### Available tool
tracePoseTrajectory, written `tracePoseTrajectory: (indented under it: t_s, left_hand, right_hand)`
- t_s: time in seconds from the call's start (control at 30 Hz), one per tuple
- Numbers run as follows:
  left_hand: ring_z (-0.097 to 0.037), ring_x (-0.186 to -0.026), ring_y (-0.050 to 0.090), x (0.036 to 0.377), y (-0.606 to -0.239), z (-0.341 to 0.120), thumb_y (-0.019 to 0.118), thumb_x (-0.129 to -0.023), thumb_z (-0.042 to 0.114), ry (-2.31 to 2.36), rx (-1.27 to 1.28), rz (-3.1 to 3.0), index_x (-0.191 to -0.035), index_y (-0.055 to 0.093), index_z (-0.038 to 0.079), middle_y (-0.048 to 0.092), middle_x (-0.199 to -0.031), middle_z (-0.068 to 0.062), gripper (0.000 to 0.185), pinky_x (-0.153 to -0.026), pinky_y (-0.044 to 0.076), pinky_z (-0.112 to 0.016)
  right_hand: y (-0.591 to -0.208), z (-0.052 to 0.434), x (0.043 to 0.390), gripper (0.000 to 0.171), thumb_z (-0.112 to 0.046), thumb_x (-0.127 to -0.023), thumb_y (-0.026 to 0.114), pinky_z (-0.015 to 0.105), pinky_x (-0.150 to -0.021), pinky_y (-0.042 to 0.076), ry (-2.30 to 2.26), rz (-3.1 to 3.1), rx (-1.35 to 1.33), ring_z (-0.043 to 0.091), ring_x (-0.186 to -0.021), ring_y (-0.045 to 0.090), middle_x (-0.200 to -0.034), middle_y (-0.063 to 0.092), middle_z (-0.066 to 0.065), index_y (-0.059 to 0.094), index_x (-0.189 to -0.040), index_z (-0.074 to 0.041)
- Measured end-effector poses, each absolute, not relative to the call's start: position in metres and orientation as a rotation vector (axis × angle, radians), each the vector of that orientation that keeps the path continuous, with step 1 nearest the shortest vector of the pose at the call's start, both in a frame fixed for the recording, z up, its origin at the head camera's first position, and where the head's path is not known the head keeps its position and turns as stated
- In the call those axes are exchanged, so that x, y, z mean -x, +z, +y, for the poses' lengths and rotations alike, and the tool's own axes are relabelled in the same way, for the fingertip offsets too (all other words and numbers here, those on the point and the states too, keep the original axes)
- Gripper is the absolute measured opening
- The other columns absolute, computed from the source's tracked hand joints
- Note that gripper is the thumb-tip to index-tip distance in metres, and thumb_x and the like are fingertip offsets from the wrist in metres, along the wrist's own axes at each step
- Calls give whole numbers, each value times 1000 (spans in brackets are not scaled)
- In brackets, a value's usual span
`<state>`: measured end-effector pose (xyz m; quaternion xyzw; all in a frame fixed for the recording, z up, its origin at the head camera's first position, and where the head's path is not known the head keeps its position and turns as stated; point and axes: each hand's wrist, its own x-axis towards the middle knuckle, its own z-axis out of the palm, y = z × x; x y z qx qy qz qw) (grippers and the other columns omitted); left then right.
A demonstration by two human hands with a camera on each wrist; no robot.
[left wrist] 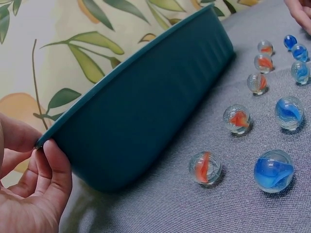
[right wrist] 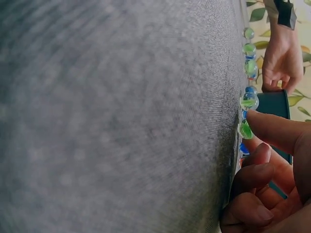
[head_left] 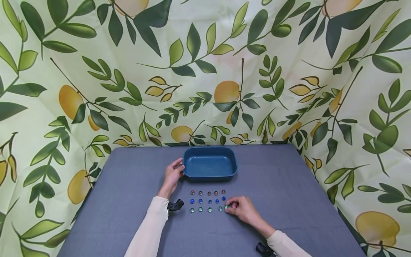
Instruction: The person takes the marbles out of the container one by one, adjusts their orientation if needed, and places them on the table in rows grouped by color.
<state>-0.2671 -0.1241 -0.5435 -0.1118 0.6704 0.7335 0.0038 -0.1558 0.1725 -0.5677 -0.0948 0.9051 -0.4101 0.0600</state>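
Your left hand (head_left: pixel 173 175) grips the left rim of the blue tray (head_left: pixel 210 165), thumb and fingers curled round its edge; the left wrist view shows the fingertips (left wrist: pixel 54 167) pressed against the tray's outer wall. The tray sits at the far middle of the grey table (head_left: pixel 128 200), just beyond the marbles (head_left: pixel 208 201). These lie in three rows: red ones farthest, blue in the middle, green nearest you. Your right hand (head_left: pixel 241 209) rests on the table at the right end of the near row, fingers curled and pinching a green marble (head_left: pixel 226 206); in the right wrist view that marble (right wrist: pixel 245 129) sits under your fingertip (right wrist: pixel 265 127), touching the cloth.
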Motion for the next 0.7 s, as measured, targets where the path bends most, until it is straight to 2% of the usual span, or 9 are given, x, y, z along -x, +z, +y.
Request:
tracePoseTrajectory:
  t_s: [0.27, 0.53, 0.7]
  left_hand:
    - [-14, -87, 52, 268, -544, -126, 56, -94, 2, 2314, 363, 2096, -138, 55, 7, 52, -120, -10, 45, -66, 48, -20]
    - [-11, -87, 53, 263, -547, -131, 53, -99, 12, 2357, 373, 2067, -141, 51, 3, 57, -118, -13, 43, -64, 51, -22]
    - [-22, -89, 56, 253, -545, -134, 53, -100, 15, 2308, 381, 2270, -137, 53, 2, 55, -107, -8, 40, -67, 51, -25]
  right_hand:
    - [-556, 175, 160, 13, -16, -78, 82, 18, -48, 35, -1292, 2756, 282, 1, -53, 42, -63, 52, -8, 73, -86, -12]
    - [-535, 182, 173, 7, -18, -83, 78, 20, -50, 35, -1334, 2814, 188, 4, -53, 44, -63, 53, -5, 73, -87, -14]
    - [-519, 185, 185, 6, -19, -88, 73, 21, -51, 36, -1386, 2843, 181, 5, -56, 44, -67, 55, -4, 74, -91, -13]
